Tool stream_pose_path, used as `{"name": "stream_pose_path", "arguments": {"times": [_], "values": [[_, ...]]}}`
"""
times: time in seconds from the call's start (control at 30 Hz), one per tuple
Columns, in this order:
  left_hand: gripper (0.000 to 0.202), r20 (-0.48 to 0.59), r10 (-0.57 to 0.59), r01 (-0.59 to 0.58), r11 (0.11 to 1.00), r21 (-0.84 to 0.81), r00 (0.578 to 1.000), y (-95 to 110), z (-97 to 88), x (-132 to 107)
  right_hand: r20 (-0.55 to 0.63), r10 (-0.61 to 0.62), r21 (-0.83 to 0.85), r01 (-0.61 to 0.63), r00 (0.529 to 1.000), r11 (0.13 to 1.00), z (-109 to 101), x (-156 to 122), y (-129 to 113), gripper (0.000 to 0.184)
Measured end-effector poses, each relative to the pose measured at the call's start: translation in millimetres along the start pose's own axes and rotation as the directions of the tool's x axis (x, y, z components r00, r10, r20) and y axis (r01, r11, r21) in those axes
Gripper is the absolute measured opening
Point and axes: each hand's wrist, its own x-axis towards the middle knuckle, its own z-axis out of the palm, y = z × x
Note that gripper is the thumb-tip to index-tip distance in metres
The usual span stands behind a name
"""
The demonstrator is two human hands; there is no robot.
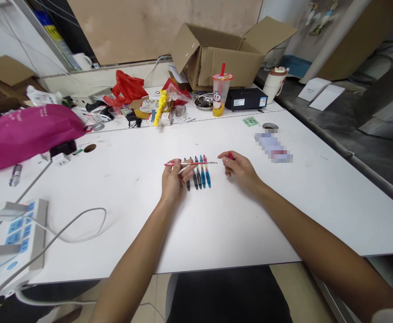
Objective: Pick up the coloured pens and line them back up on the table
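My left hand (173, 181) is closed on a red pen (168, 164) whose refill (210, 163) sticks out bare to the right, level above the table. Off to the right, apart from that tip, my right hand (242, 169) has its fingers curled around a small red pen part (230, 155), mostly hidden. Between and below the hands lies a row of pens side by side: black pens (199, 180) on the left and blue pens (208, 179) on the right. My left fingers cover part of the row.
A power strip (39, 233) with looping cable sits at the left front. Along the back stand a pink bag (31, 132), a yellow stick-shaped item (161, 107), a drink cup (218, 101), a black box (246, 98) and an open carton (228, 65). A tape roll (270, 127) lies right.
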Motion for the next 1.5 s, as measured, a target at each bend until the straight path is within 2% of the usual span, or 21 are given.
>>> {"name": "stream_pose_path", "arguments": {"times": [0.13,0.33,0.43,0.57,0.7,0.8,1.1,1.5], "values": [[0.03,0.098,0.039,-0.037,0.999,-0.02,0.994,-4.5,1.3,-1.5,0.012,0.009,-0.216,-0.007,1.0,0.976,6.8,-5.7,2.3,0.038],[0.037,0.155,0.078,-0.077,0.997,-0.014,0.985,-5.9,1.1,-2.7,-0.023,0.019,-0.24,-0.024,1.0,0.971,10.6,-9.4,0.5,0.04],[0.035,0.114,0.083,-0.084,0.996,0.002,0.99,-4.1,1.6,-2.6,-0.048,0.011,-0.22,-0.021,0.999,0.975,10.6,-8.9,-1.6,0.039],[0.03,-0.001,0.103,-0.103,0.994,0.034,0.995,-0.5,-2.5,1.2,-0.073,0.015,-0.202,-0.03,0.997,0.979,9.1,-7.3,-4.6,0.037],[0.027,-0.106,0.133,-0.128,0.99,0.05,0.985,4.3,-10.6,7.2,-0.094,0.02,-0.171,-0.036,0.995,0.985,6.1,-5.3,-5.8,0.036],[0.027,-0.138,0.151,-0.144,0.988,0.06,0.979,6.8,-14.3,10.2,-0.095,0.009,-0.167,-0.025,0.995,0.986,3.4,-3.9,-4.0,0.035],[0.024,-0.142,0.134,-0.129,0.991,0.046,0.981,6.2,-10.3,7.6,-0.108,-0.006,-0.153,-0.011,0.994,0.988,2.7,-3.9,-4.1,0.034],[0.029,-0.06,0.066,-0.066,0.998,0.001,0.996,0.4,-3.3,4.7,-0.091,-0.006,-0.169,-0.009,0.996,0.986,7.0,-6.0,-6.0,0.035]]}}
